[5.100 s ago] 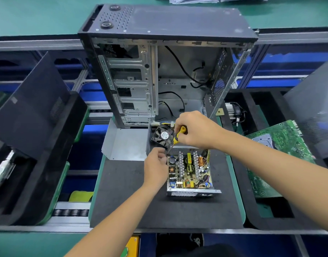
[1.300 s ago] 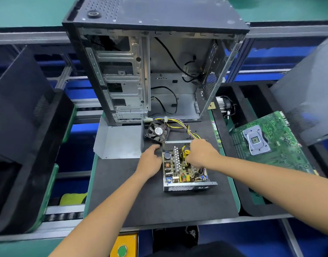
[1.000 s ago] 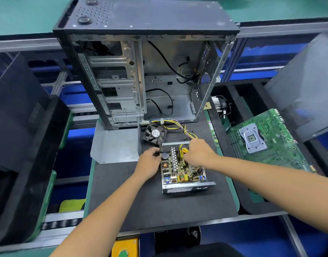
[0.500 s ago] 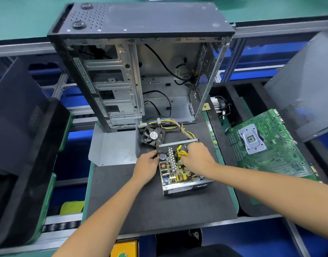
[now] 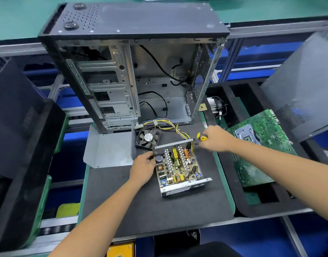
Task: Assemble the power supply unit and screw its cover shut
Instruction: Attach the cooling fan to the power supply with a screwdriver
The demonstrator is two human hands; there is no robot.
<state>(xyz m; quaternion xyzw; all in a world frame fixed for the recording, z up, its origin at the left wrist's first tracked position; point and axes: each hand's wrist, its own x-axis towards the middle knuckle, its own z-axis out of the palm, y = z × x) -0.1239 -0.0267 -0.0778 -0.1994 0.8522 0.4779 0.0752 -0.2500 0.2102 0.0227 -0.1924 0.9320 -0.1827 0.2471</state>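
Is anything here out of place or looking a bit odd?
The fan lies loose on the mat, tilted, behind the open power supply, tied to it only by wires. The grey cover sits apart to the left. Both look like parts awaiting assembly, not damage.

Yellow-handled screwdriver (image 5: 201, 137), green motherboard (image 5: 259, 143)

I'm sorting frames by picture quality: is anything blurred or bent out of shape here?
Head view: the right hand and its screwdriver are smeared by motion; the power supply stays sharp; wide-angle distortion splays the computer case; lighting is even, without glare.
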